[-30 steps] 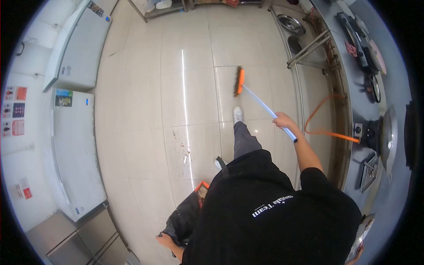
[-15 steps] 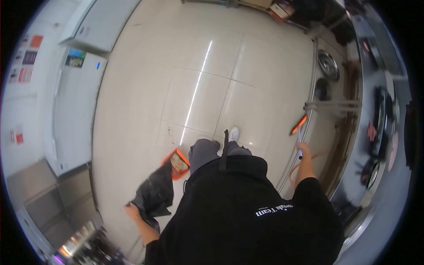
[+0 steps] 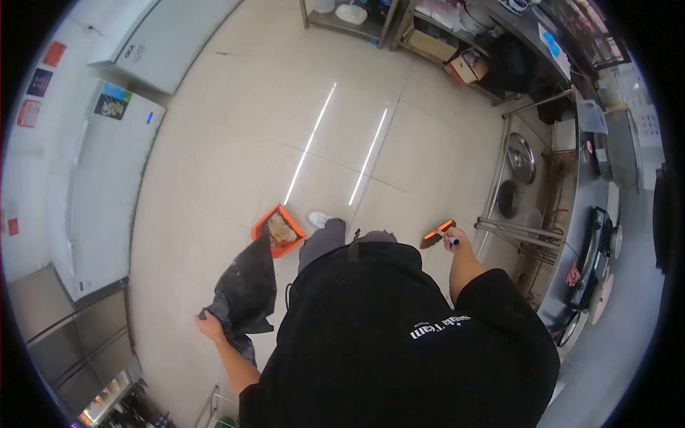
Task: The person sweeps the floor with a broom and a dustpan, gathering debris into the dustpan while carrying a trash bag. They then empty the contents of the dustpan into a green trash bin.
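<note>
My left hand (image 3: 210,326) is closed on the gathered top of a black plastic bag (image 3: 246,285), out at my left side. The bag hangs toward an orange dustpan (image 3: 257,229) and overlaps its near side in this view. Pale and brownish debris (image 3: 281,230) lies inside the dustpan, left of my shoe. My right hand (image 3: 455,241) grips the handle of a broom (image 3: 437,233) low on my right. Its head has an orange top and dark brown bristles, held over the tiled floor.
White chest freezers (image 3: 110,189) line the left wall, above steel cabinets (image 3: 78,342). On the right runs a steel counter (image 3: 571,264) with burners; metal pots and lids (image 3: 521,158) sit on the rack beneath. Shelves with cardboard boxes (image 3: 467,65) stand ahead. A wire rack is behind my left arm.
My right hand has brought the broom inward to the left, closer to my body. The view has shifted, showing more of the shelves ahead; my left hand still holds the bag.
</note>
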### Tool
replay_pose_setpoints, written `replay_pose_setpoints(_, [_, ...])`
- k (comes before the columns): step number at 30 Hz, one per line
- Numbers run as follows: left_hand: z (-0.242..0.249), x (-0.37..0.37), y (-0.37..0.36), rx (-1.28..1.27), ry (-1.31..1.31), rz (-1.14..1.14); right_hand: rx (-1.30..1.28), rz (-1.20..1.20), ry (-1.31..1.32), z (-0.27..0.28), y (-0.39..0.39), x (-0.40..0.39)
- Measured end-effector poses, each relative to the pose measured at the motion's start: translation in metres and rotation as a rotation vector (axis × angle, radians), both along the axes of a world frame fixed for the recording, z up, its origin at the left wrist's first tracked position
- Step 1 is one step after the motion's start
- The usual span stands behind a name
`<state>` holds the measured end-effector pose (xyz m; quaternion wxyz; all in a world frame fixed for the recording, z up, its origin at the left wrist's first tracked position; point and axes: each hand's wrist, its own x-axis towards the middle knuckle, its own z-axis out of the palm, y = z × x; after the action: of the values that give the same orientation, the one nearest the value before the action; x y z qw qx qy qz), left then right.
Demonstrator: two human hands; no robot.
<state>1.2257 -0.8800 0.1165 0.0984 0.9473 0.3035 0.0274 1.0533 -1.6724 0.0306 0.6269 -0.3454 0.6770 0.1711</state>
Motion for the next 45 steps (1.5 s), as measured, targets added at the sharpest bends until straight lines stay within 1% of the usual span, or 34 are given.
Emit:
replay_pose_setpoints(2, [0.007, 0.031, -0.022, -0.086, 0.008, 0.036, 0.036, -0.02, -0.026, -0.004, -0.006, 0.04])
replay_pose_setpoints(4, [0.013, 0.049, -0.034, -0.09, 0.023, 0.022, 0.097, -0.057, -0.019, -0.005, -0.02, 0.09])
replay_pose_setpoints(8, [0.002, 0.089, -0.038, -0.083, -0.067, -0.055, 0.019, 0.042, -0.053, -0.023, -0.064, 0.177])
replay_pose_setpoints(9, [0.002, 0.097, -0.042, -0.088, -0.047, -0.022, 0.014, 0.087, -0.058, -0.025, -0.076, 0.203])
replay_pose_setpoints(11, [0.023, 0.118, -0.077, -0.095, -0.003, 0.051, -0.02, 0.164, -0.081, -0.021, -0.094, 0.26])
replay_pose_setpoints(13, [0.003, 0.119, -0.075, 0.014, -0.02, -0.008, -0.078, 0.213, -0.125, -0.015, -0.103, 0.325])
replay_pose_setpoints(15, [0.024, 0.142, -0.116, -0.043, 0.015, 0.086, -0.332, 0.596, -0.138, -0.043, -0.124, 0.392])
replay_pose_setpoints(16, [0.032, 0.15, -0.132, -0.008, 0.035, 0.124, -0.45, 0.789, -0.138, -0.055, -0.128, 0.42])
replay_pose_setpoints(17, [0.033, 0.16, -0.149, 0.02, 0.047, 0.165, -0.503, 0.861, -0.084, -0.051, -0.129, 0.459])
replay_pose_setpoints(18, [0.03, 0.165, -0.161, 0.075, 0.082, 0.158, -0.547, 0.927, -0.03, -0.042, -0.131, 0.501])
replay_pose_setpoints(19, [0.025, 0.175, -0.166, 0.131, 0.114, 0.15, -0.553, 1.028, -0.028, -0.042, -0.132, 0.538])
replay_pose_setpoints(21, [0.043, 0.211, -0.208, 0.139, 0.164, 0.252, -0.562, 1.239, -0.027, -0.048, -0.142, 0.602])
replay_pose_setpoints(24, [0.06, 0.257, -0.252, 0.147, 0.275, 0.351, -0.622, 1.173, -0.042, -0.079, -0.164, 0.647])
replay_pose_setpoints(25, [0.065, 0.275, -0.263, 0.154, 0.315, 0.366, -0.61, 1.099, -0.132, -0.107, -0.171, 0.636])
replay_pose_setpoints(26, [0.063, 0.281, -0.264, 0.152, 0.302, 0.352, -0.609, 1.016, -0.232, -0.126, -0.174, 0.624])
replay_pose_setpoints(27, [0.058, 0.283, -0.26, 0.151, 0.283, 0.334, -0.424, 0.83, -0.216, -0.111, -0.163, 0.619])
replay_pose_setpoints(28, [0.055, 0.292, -0.258, 0.156, 0.268, 0.31, -0.234, 0.637, -0.198, -0.08, -0.147, 0.614])
replay_pose_setpoints(29, [0.061, 0.305, -0.264, 0.18, 0.246, 0.325, -0.315, 0.629, -0.131, -0.058, -0.136, 0.612])
replay_pose_setpoints(30, [0.072, 0.318, -0.278, 0.203, 0.225, 0.339, -0.395, 0.62, -0.059, -0.049, -0.13, 0.613])
replay_pose_setpoints(31, [0.075, 0.333, -0.29, 0.221, 0.202, 0.352, -0.537, 0.753, -0.095, -0.063, -0.14, 0.616])
replay_pose_setpoints(33, [0.075, 0.341, -0.276, 0.243, 0.21, 0.301, -0.815, 1.014, -0.147, -0.094, -0.158, 0.606])
replay_pose_setpoints(34, [0.073, 0.349, -0.271, 0.253, 0.216, 0.28, -0.787, 1.011, -0.087, -0.097, -0.167, 0.616])
replay_pose_setpoints(36, [0.096, 0.382, -0.29, 0.212, 0.275, 0.268, -0.73, 1.022, 0.024, -0.078, -0.202, 0.669])
replay_pose_setpoints(37, [0.103, 0.393, -0.299, 0.192, 0.304, 0.269, -0.719, 1.061, 0.078, -0.085, -0.218, 0.696])
replay_pose_setpoints(38, [0.099, 0.4, -0.296, 0.214, 0.303, 0.221, -0.71, 1.098, 0.132, -0.094, -0.235, 0.725])
replay_pose_setpoints(40, [0.103, 0.41, -0.278, 0.263, 0.307, 0.122, -0.755, 1.05, 0.206, -0.11, -0.259, 0.769])
replay_pose_setpoints(43, [0.103, 0.425, -0.254, 0.277, 0.352, 0.032, -0.716, 0.945, 0.252, -0.108, -0.273, 0.81])
replay_pose_setpoints(44, [0.109, 0.436, -0.264, 0.152, 0.366, 0.088, -0.711, 0.895, 0.254, -0.114, -0.267, 0.81])
replay_pose_setpoints(45, [0.134, 0.466, -0.315, 0.03, 0.381, 0.147, -0.703, 0.847, 0.257, -0.118, -0.259, 0.807])
